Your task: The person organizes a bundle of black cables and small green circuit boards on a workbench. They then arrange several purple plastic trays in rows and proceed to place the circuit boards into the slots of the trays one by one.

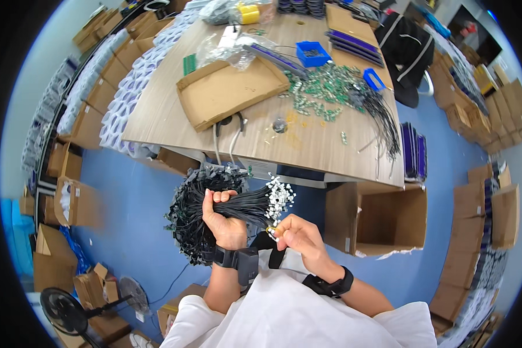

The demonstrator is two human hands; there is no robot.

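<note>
Thick bundle of thin black cables [243, 207], held above the person's lap, in front of the counter; long axis runs left to right, near horizontal. Small white plastic plugs [280, 196] point right; dark clustered ends [191, 232] lie left. Left hand [223, 220]: fingers wrapped around the bundle. Right hand [300, 236]: fingers pinching a small pale piece, too small to identify, below the plugs. Beyond: wood-grain counter [325, 139] carrying a shallow brown cardboard tray [232, 90] and green circuit boards [319, 90].

A shallow cardboard tray [232, 88] and a blue bin [316, 62] rest on a wood-grain table [162, 119].
</note>
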